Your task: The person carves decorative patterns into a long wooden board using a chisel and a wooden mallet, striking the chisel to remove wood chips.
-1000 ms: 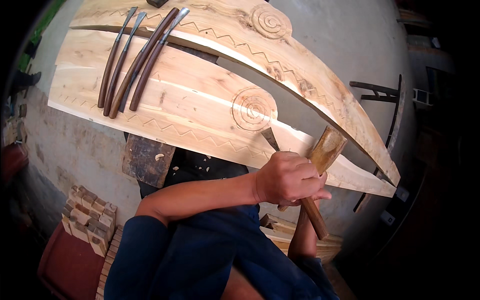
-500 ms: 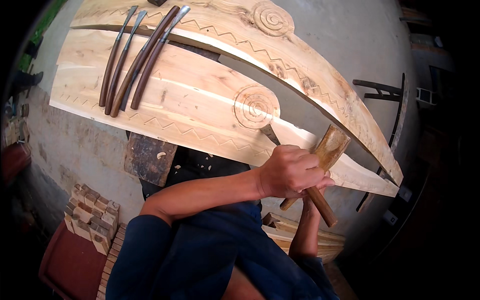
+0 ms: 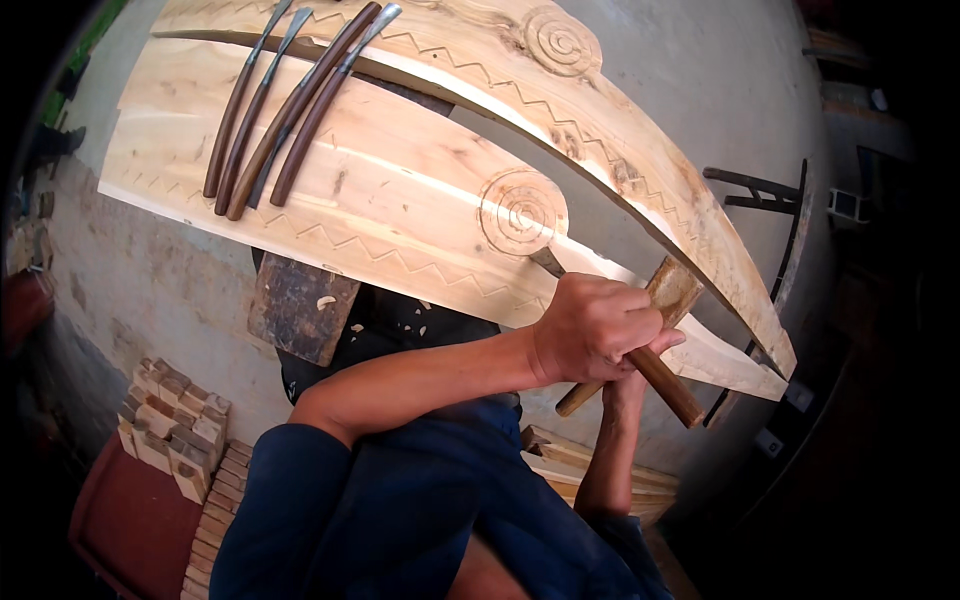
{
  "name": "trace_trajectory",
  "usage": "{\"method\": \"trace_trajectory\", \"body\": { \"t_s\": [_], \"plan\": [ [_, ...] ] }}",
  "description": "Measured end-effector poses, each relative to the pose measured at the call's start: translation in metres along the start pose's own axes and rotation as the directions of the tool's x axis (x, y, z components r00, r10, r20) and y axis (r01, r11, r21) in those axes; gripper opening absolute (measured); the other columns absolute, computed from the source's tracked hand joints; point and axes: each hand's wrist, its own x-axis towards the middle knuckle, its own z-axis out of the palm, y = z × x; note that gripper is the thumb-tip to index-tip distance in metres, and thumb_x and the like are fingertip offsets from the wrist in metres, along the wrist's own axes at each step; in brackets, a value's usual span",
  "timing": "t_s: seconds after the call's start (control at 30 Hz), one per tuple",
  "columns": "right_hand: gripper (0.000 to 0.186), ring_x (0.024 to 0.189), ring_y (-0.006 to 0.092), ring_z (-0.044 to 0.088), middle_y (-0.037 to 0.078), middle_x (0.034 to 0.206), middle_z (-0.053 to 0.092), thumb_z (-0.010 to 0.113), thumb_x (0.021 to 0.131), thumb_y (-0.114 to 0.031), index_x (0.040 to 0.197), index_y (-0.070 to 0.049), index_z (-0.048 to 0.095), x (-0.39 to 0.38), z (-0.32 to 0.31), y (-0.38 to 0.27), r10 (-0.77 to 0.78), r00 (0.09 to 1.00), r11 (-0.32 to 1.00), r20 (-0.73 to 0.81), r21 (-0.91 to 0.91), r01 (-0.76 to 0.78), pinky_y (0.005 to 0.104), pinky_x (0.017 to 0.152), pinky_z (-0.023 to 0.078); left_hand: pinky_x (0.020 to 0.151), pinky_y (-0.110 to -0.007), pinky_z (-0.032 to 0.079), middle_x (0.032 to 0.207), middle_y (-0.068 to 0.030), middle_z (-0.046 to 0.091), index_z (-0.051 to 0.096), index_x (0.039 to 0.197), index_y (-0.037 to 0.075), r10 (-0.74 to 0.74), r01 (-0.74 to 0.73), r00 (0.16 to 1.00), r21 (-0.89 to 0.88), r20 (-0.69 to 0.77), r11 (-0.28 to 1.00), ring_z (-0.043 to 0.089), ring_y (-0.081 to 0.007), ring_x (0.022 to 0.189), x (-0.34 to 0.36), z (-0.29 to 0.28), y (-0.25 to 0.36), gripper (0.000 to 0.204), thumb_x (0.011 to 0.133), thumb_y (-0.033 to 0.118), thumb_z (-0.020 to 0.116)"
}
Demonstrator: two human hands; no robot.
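Note:
My left hand (image 3: pixel 597 325) is closed around the handle of a wood chisel (image 3: pixel 672 388). Its metal blade meets the lower right edge of a carved spiral on the nearer wooden board (image 3: pixel 420 215). Beneath and partly behind that hand, my right hand (image 3: pixel 668 341) is closed around a wooden mallet (image 3: pixel 676 288). The mallet's head shows to the right of my left fist, and its handle end sticks out below. Most of the right hand's fingers are hidden by the left. Zigzag lines are cut along the board's near edge.
Several dark-handled chisels (image 3: pixel 300 110) lie across the nearer board's left part. A second curved board (image 3: pixel 600 130) with a spiral and zigzags lies beyond a gap. Wood blocks (image 3: pixel 175 425) are piled at lower left beside a red-brown surface (image 3: pixel 130 515). A dark ladder-like frame (image 3: pixel 790 220) is at right.
The chisel's handle end has lifted slightly up and to the right, with both hands shifting along. The whole view has moved a little; the blade remains at the spiral's edge.

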Motion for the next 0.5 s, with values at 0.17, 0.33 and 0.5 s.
{"method": "trace_trajectory", "body": {
  "t_s": [0.17, 0.33, 0.5],
  "plan": [
    [0.034, 0.093, 0.0136, 0.062, 0.004, 0.106, 0.062, 0.060, 0.107, -0.035, 0.113, -0.002, 0.065, -0.014, -0.020, -0.036, -0.138, 0.986, 0.933, -0.090, -0.345, 0.099, 0.0329, 0.083, 0.053, 0.042, -0.037, 0.036, 0.056, -0.0052, 0.042, 0.047, 0.059, 0.010, -0.003, 0.003, 1.000, -0.032, -0.016, 0.999, 0.048, -0.0229, 0.043, -0.002, -0.002, -0.001, 0.045, 0.083, 0.017, 0.084],
    [0.026, 0.079, 0.0164, 0.056, 0.011, 0.099, 0.058, 0.064, 0.096, -0.005, 0.120, -0.002, 0.053, -0.046, -0.043, -0.167, -0.700, 0.611, 0.688, -0.370, -0.123, 0.715, 0.0280, 0.074, 0.050, 0.042, -0.038, 0.036, 0.055, -0.0061, 0.045, 0.047, 0.059, 0.009, -0.086, 0.085, 0.996, -0.027, -0.025, 0.996, 0.051, -0.0253, 0.044, 0.008, 0.001, -0.002, 0.045, 0.084, 0.013, 0.083],
    [0.023, 0.084, 0.0180, 0.055, 0.009, 0.099, 0.057, 0.067, 0.097, -0.014, 0.113, -0.003, 0.056, -0.066, -0.055, -0.200, -0.865, 0.396, 0.446, -0.309, -0.111, 0.888, 0.0338, 0.078, 0.048, 0.042, -0.039, 0.035, 0.057, -0.0079, 0.045, 0.049, 0.064, 0.009, -0.147, 0.143, 0.987, -0.062, -0.058, 0.988, 0.045, -0.0268, 0.046, 0.016, 0.000, -0.001, 0.040, 0.091, 0.013, 0.079]
  ]
}}
